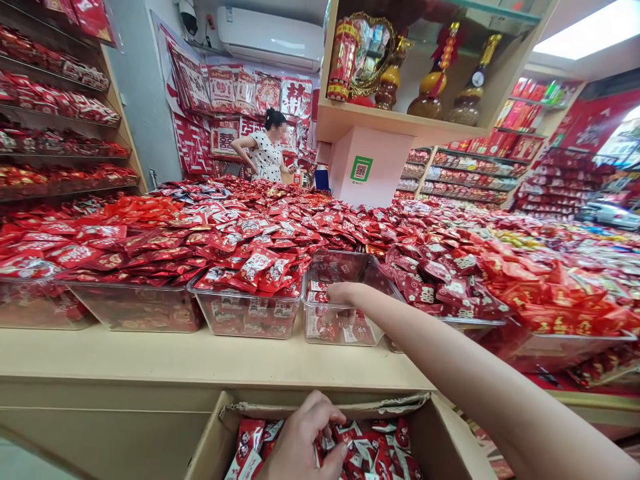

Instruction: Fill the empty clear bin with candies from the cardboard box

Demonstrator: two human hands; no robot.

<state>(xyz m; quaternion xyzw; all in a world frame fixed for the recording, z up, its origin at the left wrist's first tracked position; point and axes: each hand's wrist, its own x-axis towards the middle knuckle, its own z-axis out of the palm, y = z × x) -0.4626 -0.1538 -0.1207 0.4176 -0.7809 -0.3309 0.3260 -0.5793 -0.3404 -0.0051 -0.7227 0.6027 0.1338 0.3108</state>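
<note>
My right hand (344,295) reaches down into a clear plastic bin (365,337). Its fingers show dimly through the front wall, pointing down and apart near a low layer of red-and-white packets (316,325). Below the counter, my left hand (305,433) is inside an open cardboard box (450,433), over loose red-and-white packets (385,457). Its thumb and index finger are spread, with packets lying between and under them; no packet is clearly gripped. The other left fingertips are hidden.
Neighbouring clear bins (245,317) are heaped with red packets (250,267). The pale counter edge (150,357) runs between bins and box. A display shelf (400,120) overhangs the far side. Another person (267,157) stands behind the piles.
</note>
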